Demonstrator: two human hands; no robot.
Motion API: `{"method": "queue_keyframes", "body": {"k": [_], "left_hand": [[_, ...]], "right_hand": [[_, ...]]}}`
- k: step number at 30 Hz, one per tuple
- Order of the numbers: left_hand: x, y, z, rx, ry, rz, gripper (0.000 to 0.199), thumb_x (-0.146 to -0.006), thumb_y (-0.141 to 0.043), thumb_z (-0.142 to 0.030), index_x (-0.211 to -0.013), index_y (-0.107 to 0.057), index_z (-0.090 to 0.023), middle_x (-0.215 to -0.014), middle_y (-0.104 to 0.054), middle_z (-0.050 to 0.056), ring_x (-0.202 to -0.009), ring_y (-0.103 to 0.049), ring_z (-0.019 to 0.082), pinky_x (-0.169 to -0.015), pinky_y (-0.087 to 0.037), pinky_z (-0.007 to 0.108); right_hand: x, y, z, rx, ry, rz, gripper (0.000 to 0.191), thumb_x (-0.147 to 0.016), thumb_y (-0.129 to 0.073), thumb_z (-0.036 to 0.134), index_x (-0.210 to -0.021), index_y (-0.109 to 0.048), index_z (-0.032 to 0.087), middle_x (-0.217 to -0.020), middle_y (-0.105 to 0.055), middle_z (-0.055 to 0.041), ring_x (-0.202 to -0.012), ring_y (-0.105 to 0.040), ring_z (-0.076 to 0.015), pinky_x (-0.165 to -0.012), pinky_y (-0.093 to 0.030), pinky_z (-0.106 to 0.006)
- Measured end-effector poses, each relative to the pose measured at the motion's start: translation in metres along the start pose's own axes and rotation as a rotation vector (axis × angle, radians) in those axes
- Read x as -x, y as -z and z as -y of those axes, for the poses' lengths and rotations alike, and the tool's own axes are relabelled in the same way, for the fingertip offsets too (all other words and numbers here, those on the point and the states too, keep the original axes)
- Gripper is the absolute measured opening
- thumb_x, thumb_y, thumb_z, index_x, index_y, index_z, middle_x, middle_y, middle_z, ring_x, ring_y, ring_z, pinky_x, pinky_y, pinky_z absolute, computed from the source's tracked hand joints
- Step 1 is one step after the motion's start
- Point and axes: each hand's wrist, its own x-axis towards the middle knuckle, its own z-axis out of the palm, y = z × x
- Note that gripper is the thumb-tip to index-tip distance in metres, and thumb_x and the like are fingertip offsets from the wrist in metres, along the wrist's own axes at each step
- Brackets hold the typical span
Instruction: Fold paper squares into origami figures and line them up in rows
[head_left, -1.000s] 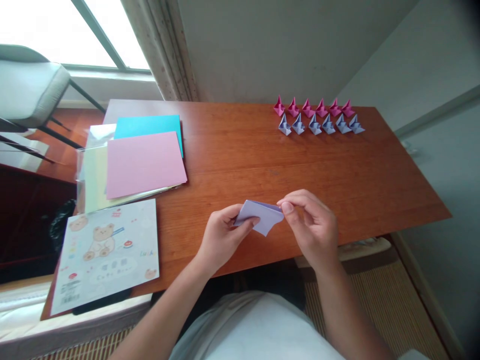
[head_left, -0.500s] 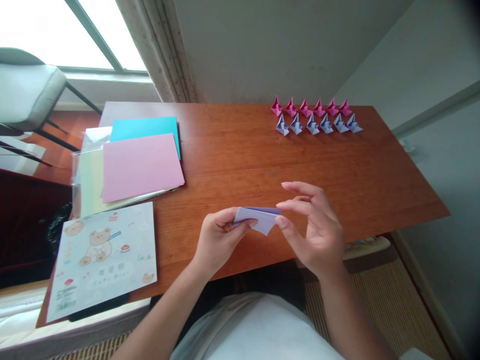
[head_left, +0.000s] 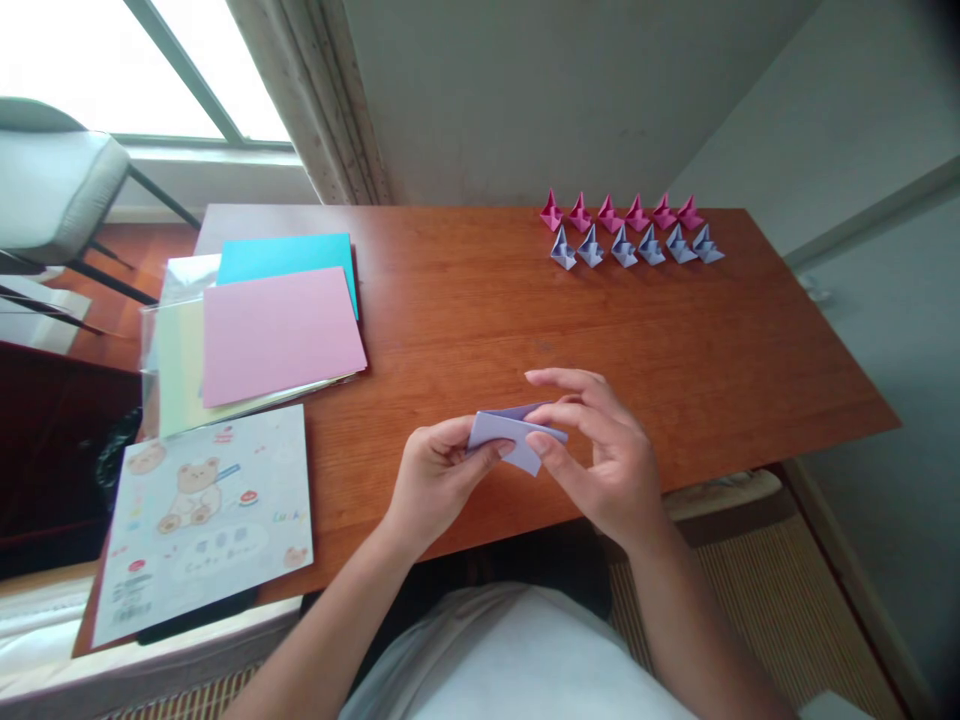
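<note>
"From the head view, holding what in the left hand (head_left: 433, 478)?"

"Gripping a folded purple paper (head_left: 491, 428) by its left end, with the thumb across the near face and the fingers mostly hidden behind."

"And in the right hand (head_left: 611, 465)?"

"Set narrow at the paper's right end, with the thumb on the near face, one fingertip at the open fold and another finger raised beyond. Cannot tell how firmly pinched."

"Held where, exactly?"

"Kept between both hands, over the near part of the brown table (head_left: 450, 320), around the middle."

"Anything to note at the far right?"

"Lined up there in two rows: six pink paper shapes (head_left: 609, 215) at the far edge, and six purple paper shapes (head_left: 624, 248) just nearer."

"And to the left?"

"Piled there: a pink sheet (head_left: 283, 335), overlapping a blue sheet (head_left: 289, 257) on the far side and yellow paper (head_left: 178, 365) on the left. Lying nearer, a bear-print card (head_left: 225, 490). Standing past the table at far left, a chair (head_left: 64, 185)."
</note>
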Motion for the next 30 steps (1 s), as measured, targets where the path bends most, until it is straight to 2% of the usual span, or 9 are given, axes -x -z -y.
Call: {"method": "queue_keyframes", "body": {"k": [6, 11, 16, 20, 25, 30], "left_hand": [[-0.001, 0.0, -0.002, 0.005, 0.007, 0.017, 0.014, -0.082, -0.078, -0.028, -0.09, -0.082, -0.017, -0.084, -0.08, 0.005, -0.076, -0.071, 0.019, -0.072, -0.057, 0.027], [-0.002, 0.0, -0.003, -0.023, 0.003, 0.016, 0.014, -0.082, -0.077, -0.028, -0.089, -0.081, -0.017, -0.082, -0.079, 0.005, -0.075, -0.071, 0.02, -0.071, -0.058, 0.028], [-0.002, 0.0, 0.0, -0.09, -0.005, 0.064, 0.014, -0.085, -0.073, -0.028, -0.089, -0.08, -0.017, -0.082, -0.078, 0.004, -0.075, -0.07, 0.019, -0.07, -0.056, 0.026], [-0.002, -0.001, 0.002, -0.14, -0.031, 0.1, 0.013, -0.086, -0.07, -0.024, -0.089, -0.08, -0.017, -0.078, -0.077, 0.002, -0.072, -0.068, 0.017, -0.068, -0.054, 0.024], [-0.002, 0.0, 0.003, -0.112, -0.011, 0.089, 0.013, -0.086, -0.071, -0.026, -0.088, -0.08, -0.016, -0.079, -0.076, 0.003, -0.073, -0.068, 0.017, -0.069, -0.054, 0.025], [-0.003, 0.002, 0.005, -0.042, 0.027, 0.008, 0.015, -0.084, -0.076, -0.03, -0.089, -0.08, -0.017, -0.081, -0.076, 0.003, -0.073, -0.067, 0.017, -0.068, -0.053, 0.025]], "right_hand": [[0.0, -0.002, -0.001, -0.049, -0.017, -0.025, 0.007, -0.092, -0.067, 0.023, -0.092, -0.072, 0.028, -0.123, -0.069, -0.004, -0.115, -0.063, -0.0252, -0.099, -0.051, -0.047], [0.0, -0.002, -0.001, 0.016, 0.015, -0.033, 0.01, -0.092, -0.065, 0.02, -0.092, -0.071, 0.028, -0.118, -0.07, -0.0043, -0.113, -0.062, -0.0249, -0.098, -0.052, -0.047], [-0.004, -0.003, 0.003, 0.065, 0.036, -0.001, 0.011, -0.092, -0.065, 0.018, -0.094, -0.07, 0.028, -0.121, -0.069, -0.0051, -0.115, -0.06, -0.0252, -0.098, -0.052, -0.048], [-0.008, -0.007, 0.005, 0.079, 0.071, 0.028, 0.011, -0.092, -0.064, 0.017, -0.089, -0.068, 0.026, -0.118, -0.07, -0.0048, -0.116, -0.059, -0.0249, -0.101, -0.051, -0.048], [-0.01, -0.008, 0.005, 0.098, 0.08, 0.009, 0.011, -0.093, -0.064, 0.019, -0.087, -0.067, 0.027, -0.115, -0.071, -0.0041, -0.115, -0.059, -0.0257, -0.101, -0.051, -0.049], [-0.009, 0.001, -0.003, 0.084, 0.034, 0.033, 0.008, -0.094, -0.064, 0.023, -0.088, -0.068, 0.028, -0.115, -0.071, -0.004, -0.113, -0.062, -0.0255, -0.098, -0.051, -0.048]]}}
